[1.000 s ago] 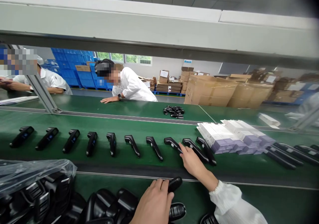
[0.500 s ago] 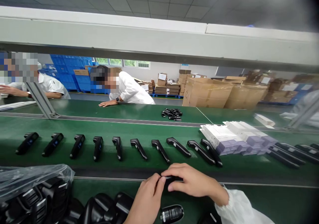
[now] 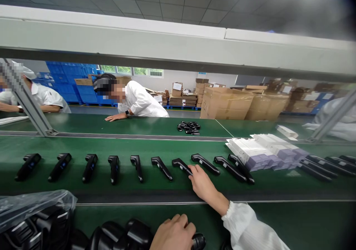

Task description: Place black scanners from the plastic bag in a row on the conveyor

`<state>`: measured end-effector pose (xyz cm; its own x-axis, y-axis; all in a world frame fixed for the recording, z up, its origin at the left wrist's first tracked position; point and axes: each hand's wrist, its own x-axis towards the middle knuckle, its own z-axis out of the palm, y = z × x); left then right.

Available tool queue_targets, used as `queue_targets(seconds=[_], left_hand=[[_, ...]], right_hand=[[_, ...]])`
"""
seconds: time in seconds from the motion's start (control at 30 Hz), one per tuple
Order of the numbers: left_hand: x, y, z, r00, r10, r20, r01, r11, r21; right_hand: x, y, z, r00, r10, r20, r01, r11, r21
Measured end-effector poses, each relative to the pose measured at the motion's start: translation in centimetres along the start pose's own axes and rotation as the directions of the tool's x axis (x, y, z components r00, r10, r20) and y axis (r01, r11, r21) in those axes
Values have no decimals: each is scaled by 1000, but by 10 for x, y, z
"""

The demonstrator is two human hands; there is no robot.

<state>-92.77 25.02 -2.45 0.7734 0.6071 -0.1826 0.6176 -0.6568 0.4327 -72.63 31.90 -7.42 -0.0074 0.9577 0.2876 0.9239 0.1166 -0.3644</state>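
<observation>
Across the green belt lies a row of black, angled handheld devices, some with small screens showing. My right hand (image 3: 202,182) reaches over the belt, its fingers closed on the lower end of one black handheld device (image 3: 180,164). Lower down, my left hand (image 3: 174,233) is curled over a black plastic part (image 3: 199,241), which shows only at its right side. The left fingertips are hidden. To the left of that hand sit several larger glossy black pieces (image 3: 139,232), partly cut off by the frame's edge.
A clear plastic bag (image 3: 36,207) covers black pieces at bottom left. White and purple boxes (image 3: 258,155) are stacked on the belt's right. Beyond a metal strip, small black parts (image 3: 189,127) lie in a pile. A co-worker (image 3: 139,100) leans there. Metal posts (image 3: 27,98) support an overhead beam.
My hands have parted from the small black item they held together. My right hand has moved forward to a device on the belt; my left has dropped to the black part below.
</observation>
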Motion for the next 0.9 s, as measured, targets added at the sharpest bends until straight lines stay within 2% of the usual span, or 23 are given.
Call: queue_targets(seconds=[0.1, 0.17, 0.27, 0.37, 0.4, 0.47, 0.53, 0.6, 0.63, 0.7, 0.73, 0.77, 0.8, 0.87, 0.9], left_hand=[[-4, 1, -5, 998, -6, -66, 1, 997, -79], [-9, 4, -11, 1000, 14, -21, -16, 996, -90], [-14, 9, -15, 999, 20, 44, -18, 999, -30], [-14, 7, -12, 999, -32, -36, 31, 999, -28], [-13, 5, -11, 995, -61, -73, 58, 997, -45], [-10, -2, -9, 980, -122, -155, 105, 988, -112], [-4, -11, -7, 947, -197, -255, 132, 959, -253], [2, -20, -4, 915, -288, -283, 117, 860, -497], [5, -25, -3, 909, -327, -257, 97, 768, -633], [9, -31, -2, 911, -370, -182, 53, 543, -838], [10, -33, -3, 907, -386, -167, 33, 462, -886], [10, -32, -6, 894, -411, -179, 22, 438, -899], [8, -30, -9, 871, -443, -213, 23, 470, -882], [1, -21, -18, 829, -469, -304, 79, 637, -767], [-3, -14, -22, 838, -431, -335, 113, 738, -666]], right_hand=[[8, 2, 5, 1000, 13, -8, -14, 994, -111], [13, 5, 5, 1000, 13, -10, -14, 993, -116], [12, 9, -1, 995, -4, -99, -2, 998, -59], [-1, 5, -16, 966, -100, -237, 129, 986, 109], [-7, 1, -22, 960, -168, -223, 214, 956, 202], [-20, -9, -35, 930, -352, -106, 363, 835, 412], [-31, -21, -45, 855, -518, 39, 410, 718, 562], [-39, -32, -50, 801, -584, 131, 409, 694, 592], [-41, -37, -50, 795, -586, 157, 410, 709, 574], [-44, -43, -48, 801, -575, 170, 423, 744, 518], [-43, -44, -46, 807, -566, 165, 430, 757, 492], [-43, -43, -44, 817, -555, 157, 432, 769, 472], [-41, -42, -42, 833, -534, 145, 421, 782, 460], [-36, -34, -37, 896, -434, 92, 350, 818, 457], [-32, -28, -35, 933, -355, 47, 295, 837, 461]])
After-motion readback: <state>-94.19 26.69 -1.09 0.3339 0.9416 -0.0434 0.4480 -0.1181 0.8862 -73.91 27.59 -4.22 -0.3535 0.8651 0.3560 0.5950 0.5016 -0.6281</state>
